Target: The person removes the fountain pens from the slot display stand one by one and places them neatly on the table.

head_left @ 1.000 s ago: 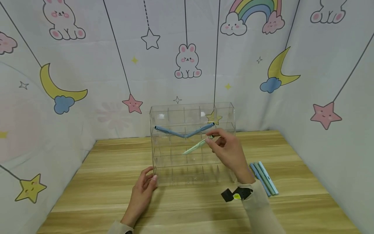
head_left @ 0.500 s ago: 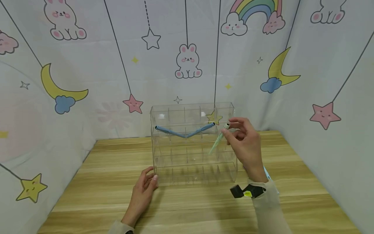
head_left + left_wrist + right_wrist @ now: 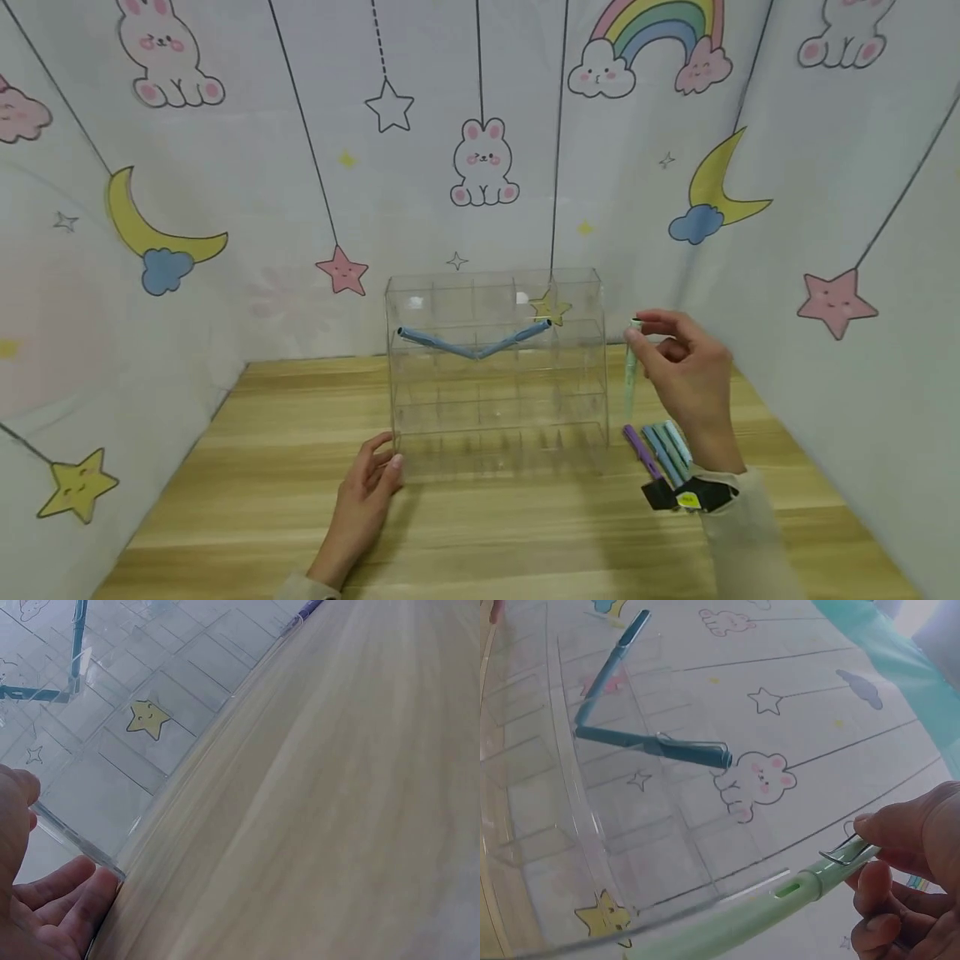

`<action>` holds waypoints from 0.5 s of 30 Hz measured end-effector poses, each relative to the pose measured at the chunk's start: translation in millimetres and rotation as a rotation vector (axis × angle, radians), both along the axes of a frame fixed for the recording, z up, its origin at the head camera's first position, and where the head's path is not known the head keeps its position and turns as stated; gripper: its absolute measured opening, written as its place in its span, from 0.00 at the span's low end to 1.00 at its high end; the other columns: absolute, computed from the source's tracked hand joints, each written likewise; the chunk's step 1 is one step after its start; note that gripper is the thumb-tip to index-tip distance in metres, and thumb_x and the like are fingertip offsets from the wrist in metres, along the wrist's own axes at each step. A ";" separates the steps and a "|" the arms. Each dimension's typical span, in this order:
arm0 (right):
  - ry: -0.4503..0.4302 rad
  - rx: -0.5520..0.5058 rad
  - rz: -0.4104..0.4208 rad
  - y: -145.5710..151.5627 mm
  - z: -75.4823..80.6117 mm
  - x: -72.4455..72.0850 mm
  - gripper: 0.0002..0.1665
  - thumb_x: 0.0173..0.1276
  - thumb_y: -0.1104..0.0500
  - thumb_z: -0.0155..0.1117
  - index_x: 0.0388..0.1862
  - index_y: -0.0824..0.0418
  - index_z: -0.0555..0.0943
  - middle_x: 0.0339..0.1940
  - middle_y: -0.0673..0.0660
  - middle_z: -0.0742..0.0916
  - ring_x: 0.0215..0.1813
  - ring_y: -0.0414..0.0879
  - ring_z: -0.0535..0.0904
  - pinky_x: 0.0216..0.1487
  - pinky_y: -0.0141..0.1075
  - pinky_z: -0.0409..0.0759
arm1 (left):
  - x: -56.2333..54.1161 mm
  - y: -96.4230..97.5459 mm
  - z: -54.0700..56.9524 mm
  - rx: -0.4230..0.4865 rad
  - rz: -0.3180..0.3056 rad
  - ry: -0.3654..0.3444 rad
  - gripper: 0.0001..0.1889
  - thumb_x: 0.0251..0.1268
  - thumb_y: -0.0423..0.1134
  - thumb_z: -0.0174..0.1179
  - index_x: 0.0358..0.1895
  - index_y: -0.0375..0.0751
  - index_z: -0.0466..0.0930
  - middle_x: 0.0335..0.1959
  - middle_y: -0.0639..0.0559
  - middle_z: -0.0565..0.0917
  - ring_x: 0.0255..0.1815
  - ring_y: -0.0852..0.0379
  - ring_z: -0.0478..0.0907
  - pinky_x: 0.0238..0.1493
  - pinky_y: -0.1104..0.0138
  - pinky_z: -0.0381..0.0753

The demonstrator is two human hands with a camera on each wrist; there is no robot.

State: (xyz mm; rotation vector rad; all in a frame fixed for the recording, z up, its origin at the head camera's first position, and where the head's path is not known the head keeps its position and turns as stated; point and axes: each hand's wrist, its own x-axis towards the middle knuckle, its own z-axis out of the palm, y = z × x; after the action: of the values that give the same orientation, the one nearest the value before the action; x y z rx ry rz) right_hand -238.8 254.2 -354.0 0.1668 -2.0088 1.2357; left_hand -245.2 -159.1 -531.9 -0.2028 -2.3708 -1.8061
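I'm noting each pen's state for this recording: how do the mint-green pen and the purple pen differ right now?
Pose: the mint-green pen hangs nearly upright in the head view, while the purple pen lies slanted on the wooden table. State: the right hand pinches the mint-green pen near one end; no hand holds the purple pen. Shade: the mint-green pen is pale, the purple pen deeper. Both are right of the clear organizer.

Underneath, a wood-grain tabletop [image 3: 285, 508] streaked yellow and brown. On the far, left and right sides, pale cloth [image 3: 420, 208] printed with cartoons: a small rabbit [image 3: 483, 173] at far centre, a rainbow [image 3: 660, 37] to its right, a yellow crescent moon [image 3: 123, 212] on the left, a similar crescent [image 3: 707, 177] right, a pink star [image 3: 837, 304] far right, a smiling yellow star [image 3: 78, 486] near left.
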 end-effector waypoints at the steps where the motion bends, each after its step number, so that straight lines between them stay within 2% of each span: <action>1: 0.003 0.011 -0.025 4.8 -0.4 0.9 0.13 0.72 0.59 0.77 0.54 0.56 0.90 0.39 0.35 0.88 0.20 0.33 0.76 0.23 0.26 0.71 | -0.7 0.3 -0.5 -0.001 -0.006 0.006 0.22 0.85 0.42 0.58 0.76 0.48 0.71 0.64 0.28 0.85 0.62 0.36 0.87 0.51 0.73 0.89; 6: -0.034 0.041 -0.170 28.4 -8.0 7.6 0.14 0.69 0.57 0.79 0.53 0.55 0.92 0.35 0.25 0.85 0.20 0.30 0.76 0.25 0.23 0.71 | -4.3 2.1 -2.3 0.005 -0.029 0.011 0.22 0.85 0.44 0.59 0.75 0.50 0.72 0.64 0.29 0.85 0.62 0.37 0.87 0.52 0.72 0.88; 10: -0.125 0.071 -0.222 43.9 -15.3 10.7 0.15 0.70 0.53 0.79 0.53 0.53 0.92 0.34 0.24 0.84 0.23 0.30 0.78 0.25 0.24 0.71 | -3.6 0.1 -2.7 0.016 -0.010 -0.003 0.22 0.84 0.43 0.60 0.75 0.51 0.72 0.64 0.30 0.85 0.62 0.37 0.87 0.52 0.73 0.88; 12: -0.166 0.111 -0.235 51.7 -17.7 9.8 0.15 0.70 0.52 0.79 0.52 0.54 0.92 0.34 0.31 0.88 0.23 0.28 0.77 0.24 0.25 0.71 | -2.7 -1.9 -3.0 0.012 -0.007 -0.003 0.22 0.84 0.43 0.60 0.75 0.50 0.72 0.64 0.29 0.85 0.62 0.38 0.87 0.52 0.73 0.88; 15: -0.223 0.203 -0.249 66.5 -22.3 7.0 0.15 0.71 0.52 0.77 0.52 0.58 0.91 0.37 0.52 0.94 0.25 0.22 0.74 0.25 0.24 0.71 | -1.3 -4.3 -3.4 -0.003 -0.003 -0.006 0.23 0.84 0.44 0.59 0.76 0.50 0.71 0.64 0.29 0.85 0.61 0.39 0.88 0.52 0.73 0.88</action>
State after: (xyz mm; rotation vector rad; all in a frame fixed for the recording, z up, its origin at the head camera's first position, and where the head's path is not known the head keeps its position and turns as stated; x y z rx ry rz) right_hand -231.9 320.7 -376.3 -0.1271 -2.2672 0.9263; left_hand -246.5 -163.4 -535.3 -0.2019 -2.3787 -1.8076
